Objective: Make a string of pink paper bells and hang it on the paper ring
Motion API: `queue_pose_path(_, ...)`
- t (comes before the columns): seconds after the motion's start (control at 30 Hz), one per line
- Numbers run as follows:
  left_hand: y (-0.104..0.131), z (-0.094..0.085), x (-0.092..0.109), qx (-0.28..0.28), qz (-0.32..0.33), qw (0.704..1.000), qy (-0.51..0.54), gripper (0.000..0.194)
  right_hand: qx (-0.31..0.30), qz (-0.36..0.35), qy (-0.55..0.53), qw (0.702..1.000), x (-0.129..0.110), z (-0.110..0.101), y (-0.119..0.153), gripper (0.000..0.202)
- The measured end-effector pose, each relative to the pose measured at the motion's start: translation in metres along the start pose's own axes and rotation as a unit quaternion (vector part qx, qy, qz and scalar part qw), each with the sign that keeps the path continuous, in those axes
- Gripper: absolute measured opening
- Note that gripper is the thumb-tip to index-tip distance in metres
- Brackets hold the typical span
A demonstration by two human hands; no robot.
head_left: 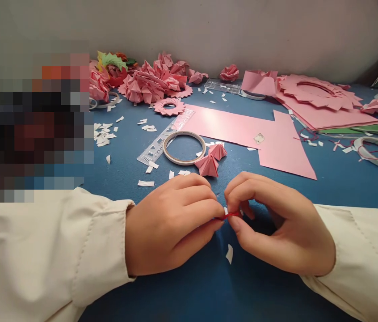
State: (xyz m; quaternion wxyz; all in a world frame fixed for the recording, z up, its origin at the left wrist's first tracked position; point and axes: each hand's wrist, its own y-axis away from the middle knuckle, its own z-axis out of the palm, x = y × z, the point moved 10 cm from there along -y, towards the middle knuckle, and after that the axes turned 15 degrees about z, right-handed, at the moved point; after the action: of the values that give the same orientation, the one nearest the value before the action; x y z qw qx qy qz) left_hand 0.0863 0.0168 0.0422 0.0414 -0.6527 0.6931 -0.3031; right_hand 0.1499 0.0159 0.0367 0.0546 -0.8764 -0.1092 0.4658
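Red thread (232, 214), thin, twisted.

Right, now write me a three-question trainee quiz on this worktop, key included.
1. Multiple choice: what colour is the string between the left hand and the right hand? A) green B) red C) blue
2. True or false: the tape roll nearest the hands stands upright on its edge.
3. Fill in the blank: the small folded pieces beside that roll are coloured ____.

Key: 1 B; 2 false; 3 pink.
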Motion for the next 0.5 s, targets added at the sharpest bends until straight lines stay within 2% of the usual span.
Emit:
queue_pose_path(0.1,0.001,-0.003,-0.001,0.015,-0.012,1.0,0.004,0.014,-0.038,0.059,-0.045,0.997,0.01,0.006,-0.002,0.017)
queue_pose_path(0.2,0.003,-0.005,-0.004,0.024,-0.044,0.999,0.016,0.013,-0.039,0.091,-0.085,0.991,0.019,0.008,-0.002,0.017)
queue_pose_path(0.33,0.004,-0.009,-0.004,0.04,-0.059,0.997,0.025,0.015,-0.036,0.11,-0.107,0.987,0.025,0.009,-0.001,0.017)
queue_pose_path(0.5,0.004,-0.003,-0.006,0.015,-0.066,0.997,0.047,0.01,-0.07,0.119,-0.105,0.985,0.026,0.013,-0.002,0.015)
